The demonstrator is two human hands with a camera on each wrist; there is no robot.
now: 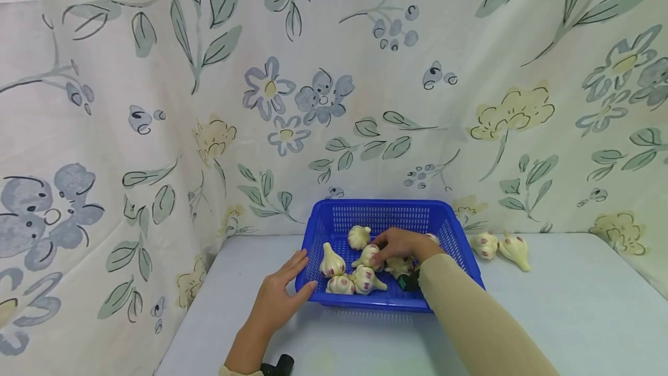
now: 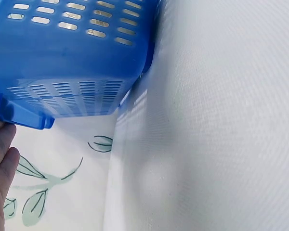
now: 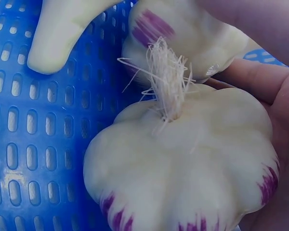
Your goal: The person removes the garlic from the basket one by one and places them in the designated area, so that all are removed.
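A blue perforated plastic basket holds several garlic bulbs with purple streaks. Inside it, my right hand pinches a garlic bulb between thumb and fingers. The right wrist view shows that held bulb behind a nearer garlic bulb with dry roots, close beside the palm. My left hand touches the basket's left rim, its fingers extended and thumb apart. Only its fingertips show in the left wrist view, at the rim. My right wrist and sleeve hide part of the basket's right side.
Two garlic bulbs, one rounder and one with a long stem, lie on the white table right of the basket. A floral curtain hangs behind the basket and along the left side.
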